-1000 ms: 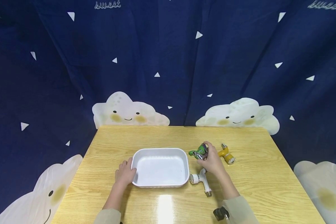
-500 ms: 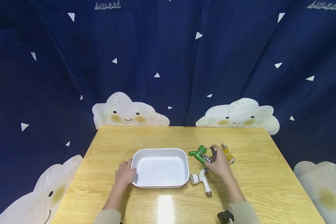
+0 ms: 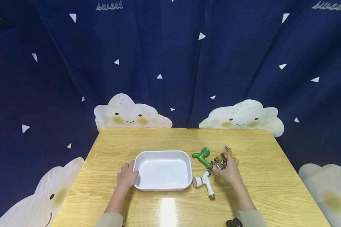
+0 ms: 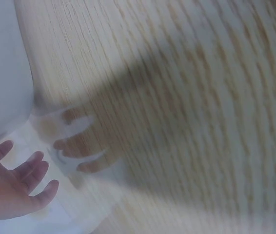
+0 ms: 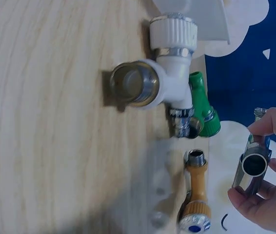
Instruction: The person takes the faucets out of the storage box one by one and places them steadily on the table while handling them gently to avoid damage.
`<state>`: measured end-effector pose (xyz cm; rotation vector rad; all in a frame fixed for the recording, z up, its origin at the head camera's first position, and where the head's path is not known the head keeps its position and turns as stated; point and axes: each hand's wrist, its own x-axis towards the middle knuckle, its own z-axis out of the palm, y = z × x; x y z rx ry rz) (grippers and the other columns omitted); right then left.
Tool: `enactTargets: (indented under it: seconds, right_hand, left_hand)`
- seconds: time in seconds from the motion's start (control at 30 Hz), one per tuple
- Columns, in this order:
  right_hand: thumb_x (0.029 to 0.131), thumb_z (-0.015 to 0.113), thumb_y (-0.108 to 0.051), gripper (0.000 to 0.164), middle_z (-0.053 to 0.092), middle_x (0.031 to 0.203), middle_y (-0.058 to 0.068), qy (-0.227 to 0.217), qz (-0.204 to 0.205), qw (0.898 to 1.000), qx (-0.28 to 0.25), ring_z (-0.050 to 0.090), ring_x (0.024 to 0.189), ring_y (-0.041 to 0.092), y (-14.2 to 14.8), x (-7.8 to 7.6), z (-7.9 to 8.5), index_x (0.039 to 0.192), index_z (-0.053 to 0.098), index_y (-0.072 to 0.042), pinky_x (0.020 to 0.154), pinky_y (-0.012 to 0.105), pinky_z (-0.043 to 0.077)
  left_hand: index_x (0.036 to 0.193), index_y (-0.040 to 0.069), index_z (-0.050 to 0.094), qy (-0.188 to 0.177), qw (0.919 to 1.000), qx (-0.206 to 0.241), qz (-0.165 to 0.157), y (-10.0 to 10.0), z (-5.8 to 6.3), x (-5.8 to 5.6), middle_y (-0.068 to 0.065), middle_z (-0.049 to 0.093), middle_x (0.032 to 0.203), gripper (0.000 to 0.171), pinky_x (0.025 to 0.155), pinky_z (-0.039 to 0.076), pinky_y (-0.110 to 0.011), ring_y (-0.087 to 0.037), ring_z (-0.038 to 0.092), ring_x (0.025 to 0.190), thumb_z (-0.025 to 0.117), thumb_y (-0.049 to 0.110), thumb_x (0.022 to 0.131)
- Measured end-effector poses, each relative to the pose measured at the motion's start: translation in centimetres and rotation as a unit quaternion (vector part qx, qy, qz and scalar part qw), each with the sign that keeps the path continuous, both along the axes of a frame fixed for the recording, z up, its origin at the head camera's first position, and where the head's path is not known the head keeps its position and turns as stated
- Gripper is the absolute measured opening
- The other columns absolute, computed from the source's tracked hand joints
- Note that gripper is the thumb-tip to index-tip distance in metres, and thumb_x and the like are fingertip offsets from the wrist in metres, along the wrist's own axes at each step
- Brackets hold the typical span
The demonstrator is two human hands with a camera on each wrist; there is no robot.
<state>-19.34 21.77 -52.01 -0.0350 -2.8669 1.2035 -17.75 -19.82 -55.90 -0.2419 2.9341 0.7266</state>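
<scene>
My left hand (image 3: 127, 176) holds the near-left side of a white plastic tray (image 3: 162, 171), its thumb over the rim; in the left wrist view its fingers (image 4: 40, 170) hang outside the tray wall. My right hand (image 3: 230, 173) grips a chrome tap (image 3: 222, 164) with a dark lever; the tap's round opening faces the camera in the right wrist view. Behind it, a yellow tap (image 3: 229, 150) is partly covered by the hand. A green tap (image 3: 203, 156) lies just left of the held one, and a white tap (image 3: 206, 180) lies nearer, beside the tray's right side.
All of this is on a light wood table (image 3: 147, 137). A dark blue curtain (image 3: 184, 69) with white triangles and clouds hangs behind it. At the right cuff sits a black device (image 3: 233, 222).
My right hand has carried the chrome tap to the right, away from over the green tap, towards the yellow one. The green tap now shows fully. The left hand and tray stay put.
</scene>
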Motion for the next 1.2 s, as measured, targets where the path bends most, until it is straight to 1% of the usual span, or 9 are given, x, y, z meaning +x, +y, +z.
enactTargets:
  seconds: [0.2, 0.47, 0.6, 0.73, 0.83, 1.0, 1.1, 1.2]
  right_hand:
    - [0.065, 0.075, -0.005, 0.088, 0.042, 0.123, 0.03, 0.004, -0.007, 1.0, 0.005, 0.044, 0.109, 0.045, 1.2, 0.4, -1.1, 0.137, 0.025, 0.003, 0.088, 0.057, 0.039]
    - [0.065, 0.076, -0.003, 0.086, 0.039, 0.127, 0.031, 0.0, -0.019, 1.0, 0.005, 0.04, 0.114, 0.048, 2.1, 1.3, -1.9, 0.136, 0.028, 0.003, 0.091, 0.058, 0.036]
    - [0.066, 0.077, -0.008, 0.085, 0.039, 0.127, 0.031, -0.002, -0.027, 1.0, 0.005, 0.039, 0.114, 0.048, 2.4, 1.7, -2.3, 0.136, 0.029, 0.002, 0.091, 0.059, 0.035]
    - [0.067, 0.076, -0.008, 0.081, 0.042, 0.123, 0.03, -0.009, -0.037, 0.999, 0.009, 0.042, 0.111, 0.046, 2.8, 1.9, -2.9, 0.134, 0.03, 0.0, 0.088, 0.058, 0.037]
    - [0.066, 0.073, -0.003, 0.081, 0.042, 0.12, 0.03, -0.02, -0.043, 0.999, 0.015, 0.044, 0.106, 0.045, 3.0, 2.0, -3.2, 0.134, 0.03, 0.0, 0.083, 0.057, 0.041]
    - [0.064, 0.074, -0.004, 0.084, 0.043, 0.115, 0.031, -0.029, -0.05, 0.998, 0.028, 0.048, 0.097, 0.043, 3.2, 2.3, -3.7, 0.135, 0.029, 0.0, 0.077, 0.054, 0.044]
    - [0.063, 0.074, -0.004, 0.087, 0.043, 0.115, 0.032, -0.033, -0.052, 0.998, 0.027, 0.047, 0.097, 0.045, 3.4, 2.5, -3.9, 0.136, 0.028, 0.0, 0.078, 0.055, 0.043]
    - [0.061, 0.075, -0.005, 0.09, 0.041, 0.118, 0.034, -0.035, -0.053, 0.998, 0.028, 0.043, 0.103, 0.05, 3.5, 2.7, -4.1, 0.137, 0.027, 0.0, 0.083, 0.061, 0.038]
  left_hand:
    - [0.14, 0.006, 0.033, -0.001, 1.0, -0.001, 0.001, 0.0, -0.1, 0.0, -0.024, 0.044, 0.123, 0.059, 0.083, 0.037, -0.057, -0.039, 0.042, 0.109, 0.044, 0.024, 0.085]
    - [0.14, 0.006, 0.031, -0.008, 1.0, 0.002, 0.003, 0.0, -0.2, -0.1, -0.024, 0.043, 0.125, 0.059, 0.084, 0.036, -0.057, -0.039, 0.041, 0.111, 0.044, 0.024, 0.085]
    - [0.14, 0.007, 0.032, -0.008, 1.0, -0.002, 0.002, 0.0, -0.2, -0.1, -0.023, 0.044, 0.124, 0.059, 0.083, 0.036, -0.057, -0.038, 0.041, 0.11, 0.044, 0.024, 0.085]
    - [0.14, 0.007, 0.032, -0.008, 1.0, -0.003, 0.002, 0.0, -0.2, -0.2, -0.023, 0.044, 0.123, 0.058, 0.083, 0.037, -0.057, -0.038, 0.041, 0.109, 0.044, 0.024, 0.085]
    - [0.14, 0.007, 0.032, -0.009, 1.0, -0.001, 0.003, 0.0, -0.2, -0.1, -0.023, 0.044, 0.123, 0.059, 0.083, 0.036, -0.057, -0.038, 0.041, 0.109, 0.044, 0.024, 0.085]
    - [0.14, 0.007, 0.031, -0.01, 0.9999, -0.001, 0.003, 0.0, -0.2, -0.1, -0.023, 0.043, 0.124, 0.059, 0.083, 0.036, -0.056, -0.038, 0.041, 0.109, 0.043, 0.024, 0.085]
    - [0.14, 0.007, 0.031, -0.009, 1.0, -0.004, 0.001, 0.0, -0.2, -0.1, -0.023, 0.043, 0.124, 0.059, 0.084, 0.036, -0.056, -0.038, 0.041, 0.11, 0.043, 0.024, 0.085]
    - [0.14, 0.007, 0.032, -0.007, 1.0, -0.005, 0.0, 0.0, -0.2, -0.1, -0.023, 0.043, 0.125, 0.059, 0.084, 0.036, -0.057, -0.039, 0.041, 0.11, 0.043, 0.024, 0.085]
